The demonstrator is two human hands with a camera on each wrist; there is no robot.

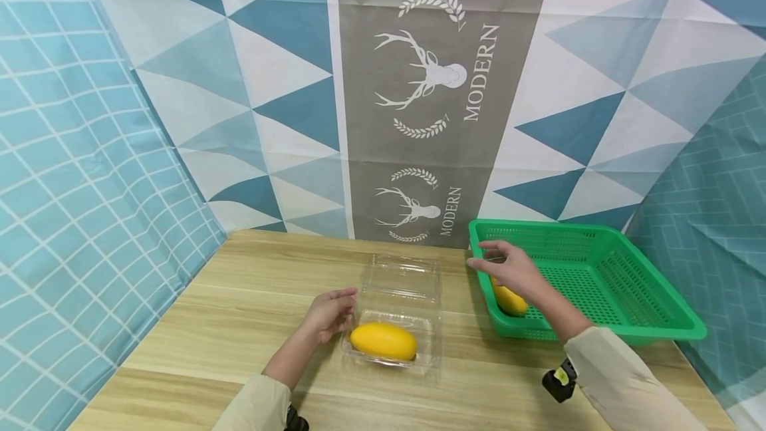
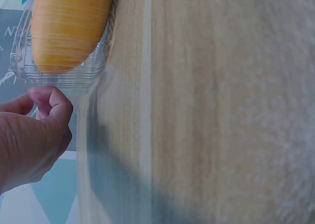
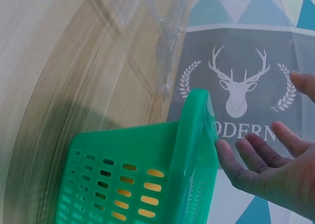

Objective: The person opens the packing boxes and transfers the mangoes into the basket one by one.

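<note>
Table: pale wood grain. Left hand pinches left edge of clear container, lid folded back, yellow fruit lying inside. Right hand, fingers spread, holding nothing, over left side of green basket; second yellow fruit inside, by left wall. Behind: blue-white triangle sheet, grey stag-head band reading "MODERN". Blue grid sheet left, teal brick-pattern sheet right.

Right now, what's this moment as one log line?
left hand: at clear container | right hand: above rim of green basket | one yellow fruit in container, another in basket | lid open
</note>
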